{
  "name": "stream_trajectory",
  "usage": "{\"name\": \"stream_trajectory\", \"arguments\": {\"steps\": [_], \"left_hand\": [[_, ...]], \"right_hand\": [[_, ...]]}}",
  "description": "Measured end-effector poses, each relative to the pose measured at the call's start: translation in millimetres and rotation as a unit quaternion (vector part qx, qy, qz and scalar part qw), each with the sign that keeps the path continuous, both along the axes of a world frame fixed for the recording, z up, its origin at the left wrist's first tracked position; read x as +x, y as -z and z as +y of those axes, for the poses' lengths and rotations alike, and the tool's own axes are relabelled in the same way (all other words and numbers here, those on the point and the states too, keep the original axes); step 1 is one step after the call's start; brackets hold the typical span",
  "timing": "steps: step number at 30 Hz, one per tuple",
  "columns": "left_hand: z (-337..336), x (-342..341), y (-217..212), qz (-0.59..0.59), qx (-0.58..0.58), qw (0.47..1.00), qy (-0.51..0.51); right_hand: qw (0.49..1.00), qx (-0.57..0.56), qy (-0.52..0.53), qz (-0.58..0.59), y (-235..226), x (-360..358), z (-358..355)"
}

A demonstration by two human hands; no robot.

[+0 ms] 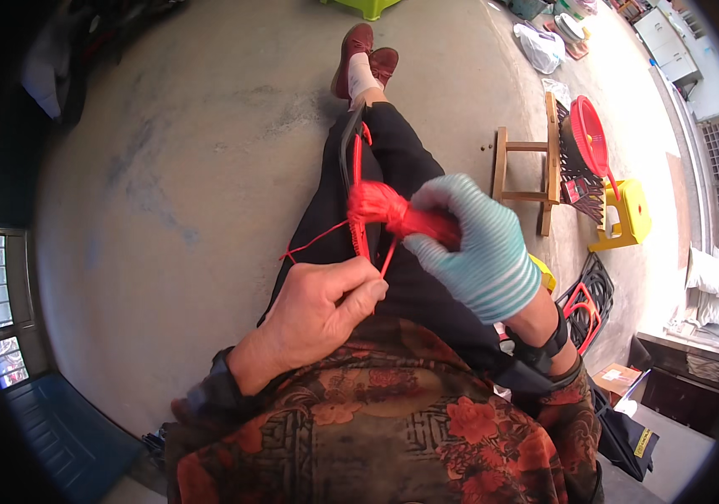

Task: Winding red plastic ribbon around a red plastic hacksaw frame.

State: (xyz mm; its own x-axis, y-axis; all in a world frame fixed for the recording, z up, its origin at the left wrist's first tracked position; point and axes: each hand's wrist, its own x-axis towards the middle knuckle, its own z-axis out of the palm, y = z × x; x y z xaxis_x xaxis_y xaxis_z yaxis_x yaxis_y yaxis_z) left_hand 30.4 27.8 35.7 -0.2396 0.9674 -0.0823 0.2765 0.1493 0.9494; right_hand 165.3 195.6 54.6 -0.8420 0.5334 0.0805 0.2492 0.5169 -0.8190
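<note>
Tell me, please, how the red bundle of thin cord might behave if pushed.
The red bundle of thin cord would probably squash, since it looks loosely bunched, and seems unlikely to roll, given its uneven, pinched shape.

Glove: knitted cloth, ribbed, matt.
Bundle, against the glove: plastic-looking strands, slight shine.
Cord, left of the glove: thin, plastic-looking.
Trousers, beyond the glove: plain matt cloth.
Jacket, below the glove: soft printed cloth.
Frame, upper right of the glove: wood.
Stool, right of the glove: smooth plastic.
Floor, left of the glove: concrete-like, matt, blotched.
</note>
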Motion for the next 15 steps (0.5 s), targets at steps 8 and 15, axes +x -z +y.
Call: {"name": "stream_trajectory", "arguments": {"steps": [8, 15], "left_hand": [[-1, 12, 25, 0.034, 0.094, 0.995, -0.024], [-7, 2, 17, -0.021, -0.014, 0.999, 0.026]], "right_hand": [[0.959, -0.266, -0.093, 0.04, -3, 16, 0], [0.878, -0.207, -0.425, -0.066, 2, 26, 15]]}}
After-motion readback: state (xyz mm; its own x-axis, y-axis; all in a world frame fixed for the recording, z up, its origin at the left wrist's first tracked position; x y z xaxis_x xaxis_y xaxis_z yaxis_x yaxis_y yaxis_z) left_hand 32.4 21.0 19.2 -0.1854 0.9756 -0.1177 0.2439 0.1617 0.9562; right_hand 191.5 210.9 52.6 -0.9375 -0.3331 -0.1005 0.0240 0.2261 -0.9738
